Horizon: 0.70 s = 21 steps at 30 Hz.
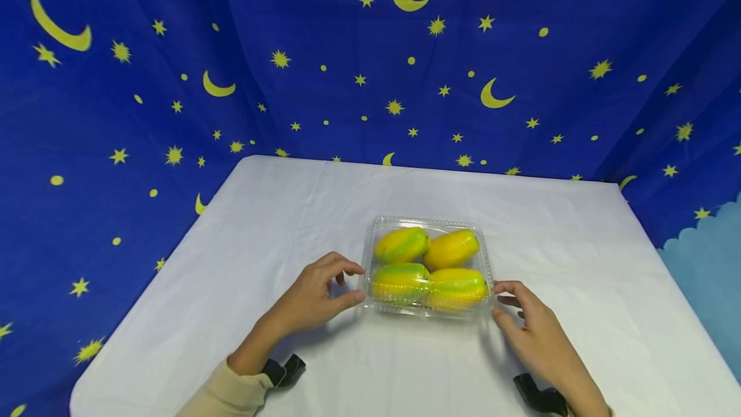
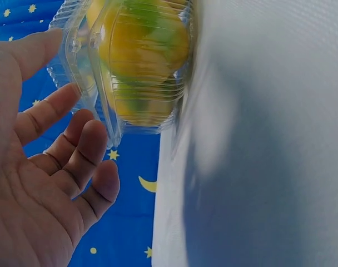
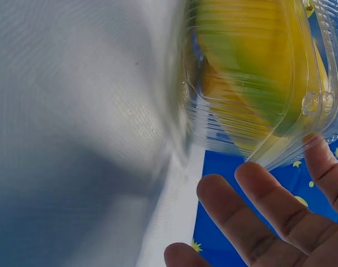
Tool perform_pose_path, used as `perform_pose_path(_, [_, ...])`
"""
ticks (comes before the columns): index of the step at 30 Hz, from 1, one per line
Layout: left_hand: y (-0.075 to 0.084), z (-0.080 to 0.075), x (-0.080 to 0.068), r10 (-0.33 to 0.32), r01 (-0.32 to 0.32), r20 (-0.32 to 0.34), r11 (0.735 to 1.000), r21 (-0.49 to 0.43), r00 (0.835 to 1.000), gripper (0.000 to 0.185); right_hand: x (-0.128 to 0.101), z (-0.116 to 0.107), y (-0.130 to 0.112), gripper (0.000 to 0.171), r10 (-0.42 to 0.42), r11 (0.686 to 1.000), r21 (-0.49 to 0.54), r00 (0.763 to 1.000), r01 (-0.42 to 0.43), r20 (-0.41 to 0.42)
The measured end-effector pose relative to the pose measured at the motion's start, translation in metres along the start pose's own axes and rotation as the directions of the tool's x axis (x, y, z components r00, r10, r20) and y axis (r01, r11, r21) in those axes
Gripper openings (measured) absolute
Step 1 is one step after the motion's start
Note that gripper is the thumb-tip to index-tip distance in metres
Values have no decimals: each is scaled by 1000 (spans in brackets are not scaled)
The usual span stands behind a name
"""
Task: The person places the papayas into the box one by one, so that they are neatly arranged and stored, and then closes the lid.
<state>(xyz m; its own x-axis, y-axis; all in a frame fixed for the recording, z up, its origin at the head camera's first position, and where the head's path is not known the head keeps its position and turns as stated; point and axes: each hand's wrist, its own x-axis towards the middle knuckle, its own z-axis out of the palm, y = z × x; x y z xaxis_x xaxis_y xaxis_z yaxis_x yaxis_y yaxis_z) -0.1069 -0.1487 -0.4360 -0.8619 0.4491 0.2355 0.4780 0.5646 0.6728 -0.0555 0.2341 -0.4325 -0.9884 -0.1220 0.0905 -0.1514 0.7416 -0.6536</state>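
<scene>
A clear plastic clamshell box (image 1: 405, 309) sits on the white-covered table, its lid lying over several yellow-green fruits (image 1: 453, 250) that look like mangoes. At the box's left edge is my left hand (image 1: 315, 291); thumb and index fingertip are at the rim, the other fingers loosely bent. On the opposite side, my right hand (image 1: 535, 330) has its thumb and fingertips close to the right edge. In the right wrist view one fingertip (image 3: 313, 142) meets the rim by a corner, while the other fingers spread below. Neither hand curls round the box.
The white tablecloth (image 1: 278, 211) spreads around the box on all sides. A blue curtain (image 1: 324, 31) with yellow moons and stars hangs behind and at both sides of the table. Light-blue cloth (image 1: 709, 269) shows at the far right.
</scene>
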Motion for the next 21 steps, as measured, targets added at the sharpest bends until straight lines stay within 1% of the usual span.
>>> perform_pose_path(3, [-1, 1, 0, 0, 0, 6, 1000, -7, 1000, 37, 0, 1, 0, 32, 2, 1000, -5, 1000, -2, 9])
perform_pose_path(7, [-3, 4, 0, -6, 7, 27, 1000, -31, 1000, 33, 1, 3, 2, 32, 13, 1000, 14, 1000, -14, 25])
perform_pose_path(13, [-5, 8, 1, -11, 20, 85, 994, -106, 996, 31, 4, 5, 3, 27, 47, 999, 21, 998, -48, 38])
perform_pose_path(17, [-6, 11, 3, -29, 46, 112, 987, -151, 993, 31, 5, 5, 3, 22, 63, 996, 58, 997, -66, 50])
perform_pose_path(21, [-5, 14, 3, -63, 86, 131, 981, -176, 989, 30, 5, 4, 4, 23, 84, 990, 109, 993, -93, 86])
